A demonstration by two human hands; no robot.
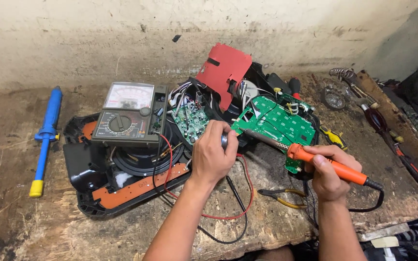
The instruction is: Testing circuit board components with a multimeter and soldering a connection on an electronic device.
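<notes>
Right hand: grip closed around the orange handle of a soldering iron, whose metal barrel runs up and left from the grip so that the tip meets the near left corner of the green circuit board. Left hand: grip pinched narrow on a small silvery item, apparently solder, held just left of the iron's tip; exactly what it is cannot be told. A smaller green board lies just above the left grip, a red cover beyond it. An analogue multimeter rests on a black and orange housing well left of that grip, its red and black test leads trailing under both wrists. Yellow-handled pliers lie between the forearms on the worn wooden surface; a blue desoldering pump sits far left. Risks, as judged: the left fingertips are near the hot tip and could be burnt; the barrel lies across the board and could scorch neighbouring parts; the leads or the iron's cord could snag a wrist and drag the tip off the joint.
</notes>
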